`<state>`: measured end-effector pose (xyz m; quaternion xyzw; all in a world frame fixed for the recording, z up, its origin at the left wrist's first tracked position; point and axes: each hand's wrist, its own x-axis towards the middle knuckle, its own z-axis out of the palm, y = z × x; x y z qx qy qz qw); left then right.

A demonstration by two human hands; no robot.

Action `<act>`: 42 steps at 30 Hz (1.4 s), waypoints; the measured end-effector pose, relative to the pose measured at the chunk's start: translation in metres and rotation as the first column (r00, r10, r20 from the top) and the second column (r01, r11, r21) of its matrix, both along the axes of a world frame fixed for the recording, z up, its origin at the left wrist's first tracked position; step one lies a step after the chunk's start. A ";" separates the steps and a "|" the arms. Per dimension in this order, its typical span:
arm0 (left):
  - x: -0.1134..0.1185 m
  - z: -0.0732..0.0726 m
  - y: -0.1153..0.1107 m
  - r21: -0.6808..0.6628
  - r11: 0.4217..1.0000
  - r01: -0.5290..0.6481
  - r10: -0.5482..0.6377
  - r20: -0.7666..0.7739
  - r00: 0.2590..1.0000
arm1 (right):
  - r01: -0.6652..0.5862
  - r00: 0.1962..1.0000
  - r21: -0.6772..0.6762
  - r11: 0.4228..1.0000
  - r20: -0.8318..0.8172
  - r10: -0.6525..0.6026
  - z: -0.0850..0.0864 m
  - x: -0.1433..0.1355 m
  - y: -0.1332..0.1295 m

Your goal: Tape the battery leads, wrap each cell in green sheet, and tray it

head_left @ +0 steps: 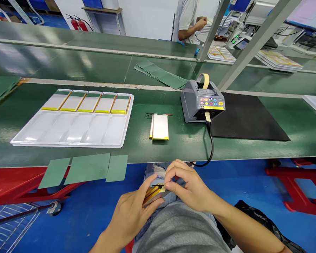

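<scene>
Above my lap, my left hand [133,209] grips a small stack of yellow-edged battery cells [152,194] between thumb and fingers. My right hand [185,186] pinches at the stack's upper right end, where a small piece of pale tape and dark leads show. On the green bench [144,151] lie further white cells [160,127] with yellow lower edges and thin leads. A white tray [68,130] at the left holds several cells in its back row. Right of centre, a grey tape dispenser [204,100] has a short tape end sticking out in front.
Green sheets [89,169] overhang the bench's front edge at the left; others [162,74] lie behind. A black mat [247,117] and a cable [212,147] are by the dispenser. A slanted metal post [252,40] rises behind. Across the bench stands a person [188,21].
</scene>
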<state>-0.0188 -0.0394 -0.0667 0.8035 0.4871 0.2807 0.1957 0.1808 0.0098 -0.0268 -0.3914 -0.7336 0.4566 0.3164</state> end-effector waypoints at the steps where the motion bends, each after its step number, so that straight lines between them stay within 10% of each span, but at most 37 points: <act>1: 0.000 0.000 0.000 0.011 1.000 -0.003 0.003 -0.015 1.000 | 0.012 1.000 0.011 1.000 -0.012 -0.012 0.000 0.000 -0.001; 9: -0.004 -0.009 -0.005 0.053 0.998 0.029 -0.025 -0.069 0.997 | 0.039 0.997 -0.068 0.997 -0.065 -0.043 -0.005 -0.004 -0.003; 22: -0.010 -0.007 -0.003 0.128 0.992 0.001 0.006 -0.056 0.998 | 0.156 0.988 0.351 0.923 -0.050 -0.148 -0.004 -0.016 -0.009; 29: -0.015 -0.011 -0.004 0.240 0.964 0.116 -0.089 -0.121 0.989 | -0.039 0.999 -0.107 0.993 -0.007 0.039 -0.003 -0.013 -0.002; 36: -0.020 -0.009 -0.010 0.230 0.945 0.233 -0.212 -0.113 0.971 | -0.252 0.967 -0.555 0.793 -0.163 0.193 -0.022 -0.017 0.015; 39: -0.021 -0.013 -0.015 0.186 0.962 0.199 -0.188 -0.076 0.979 | -0.300 0.954 -0.579 0.758 -0.203 0.222 -0.027 -0.021 0.013; 42: -0.022 -0.020 -0.022 0.127 0.990 0.066 -0.066 -0.007 0.998 | -0.172 0.984 -0.381 0.909 -0.116 0.138 -0.024 -0.028 0.005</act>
